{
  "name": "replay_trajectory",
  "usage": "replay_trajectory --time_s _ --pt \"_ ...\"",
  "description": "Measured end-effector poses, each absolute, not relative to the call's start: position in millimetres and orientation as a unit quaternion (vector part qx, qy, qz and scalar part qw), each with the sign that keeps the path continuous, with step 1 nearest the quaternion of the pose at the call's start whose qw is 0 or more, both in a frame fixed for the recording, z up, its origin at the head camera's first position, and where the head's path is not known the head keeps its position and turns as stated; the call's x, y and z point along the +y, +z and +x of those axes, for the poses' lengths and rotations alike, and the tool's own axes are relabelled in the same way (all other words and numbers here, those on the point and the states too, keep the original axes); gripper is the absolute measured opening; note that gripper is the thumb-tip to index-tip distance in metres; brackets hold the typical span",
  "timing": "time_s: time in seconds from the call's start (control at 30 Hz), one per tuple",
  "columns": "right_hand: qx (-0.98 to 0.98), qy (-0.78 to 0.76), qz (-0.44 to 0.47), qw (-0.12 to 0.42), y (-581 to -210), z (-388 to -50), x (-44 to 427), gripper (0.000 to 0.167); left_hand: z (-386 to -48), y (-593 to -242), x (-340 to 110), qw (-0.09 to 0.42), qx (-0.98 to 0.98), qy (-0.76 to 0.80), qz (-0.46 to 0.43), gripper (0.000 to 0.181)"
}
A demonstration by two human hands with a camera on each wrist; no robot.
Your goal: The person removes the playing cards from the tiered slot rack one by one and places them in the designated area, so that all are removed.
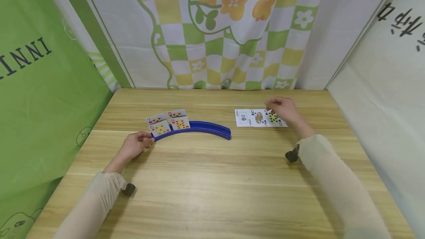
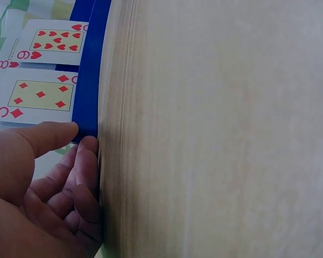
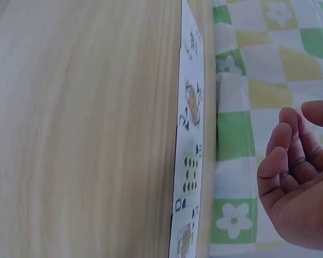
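A small, draped-off indoor nook

A pale, straight-edged wood-grain table (image 1: 206, 194) stands between a creased bright green cloth (image 1: 33, 87) with dark lettering on the left, a white curtain (image 1: 216, 43) printed with green-and-yellow checks and orange flowers behind, and an off-white sheet (image 1: 382, 62) with dark characters on the right; the room beyond is hidden, so possibly a home.
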State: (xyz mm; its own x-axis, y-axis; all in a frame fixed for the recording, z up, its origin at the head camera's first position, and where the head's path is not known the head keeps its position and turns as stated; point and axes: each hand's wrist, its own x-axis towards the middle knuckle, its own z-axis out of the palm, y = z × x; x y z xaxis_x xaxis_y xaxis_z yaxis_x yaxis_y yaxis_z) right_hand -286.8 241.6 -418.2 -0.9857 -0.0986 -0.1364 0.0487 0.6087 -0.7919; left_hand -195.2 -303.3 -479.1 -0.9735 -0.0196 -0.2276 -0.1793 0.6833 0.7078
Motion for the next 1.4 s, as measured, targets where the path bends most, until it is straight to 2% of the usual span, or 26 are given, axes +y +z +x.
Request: replay_trajectory --time_s 1.4 --pt "0.842 -0.524 -0.067 0.109 -416 -279 178 0.034 -196 -481 -304 0.093 0.907 0.406 -0.061 0.037"
